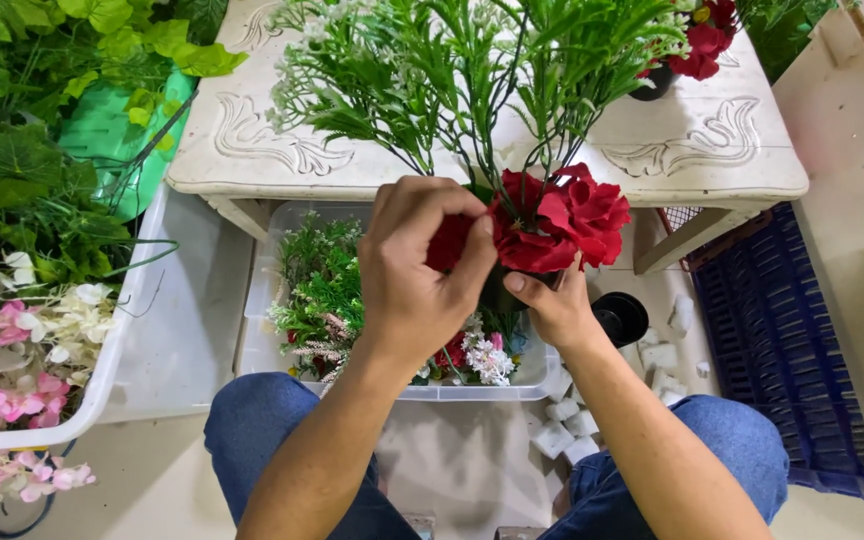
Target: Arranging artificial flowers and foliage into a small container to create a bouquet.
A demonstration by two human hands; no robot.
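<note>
- While the head view looks straight down, the left hand point(414, 268) is closed over the left side of a cluster of red artificial flowers point(557, 222), its fingertips pinching a red petal.
- Right hand point(555, 307): it sits below the cluster, thumb pressed up against the underside of the blooms; whatever stem it grips is hidden, so the hold is seen only in part.
- Red artificial flowers: held between the two hands, above the front edge of a white carved table point(252, 150) and over a clear plastic bin point(262, 300).
- Green plastic sprigs point(472, 70) with tiny white buds rise from behind the red cluster and spread across the tabletop, screening much of it.
- Clear plastic bin: it stands on the floor under the table edge and holds mixed greenery point(317, 285) with small white and pink blossoms; the left hand and forearm cover its middle.
- A black round pot point(620, 318) lies on the floor just beside the right wrist.
- White foam blocks point(567, 425) are scattered on the floor between the knees and near the pot.
- A white tub point(122, 350) at the left holds pink and cream flowers point(27, 345) and leafy green stems.
- A dark blue crate point(777, 340) lies to the right, under the table corner.
- Another red bouquet in a dark pot point(697, 45) stands at the far right of the tabletop.
- Blue-jeaned knees point(252, 420) frame the bottom of the view.
</note>
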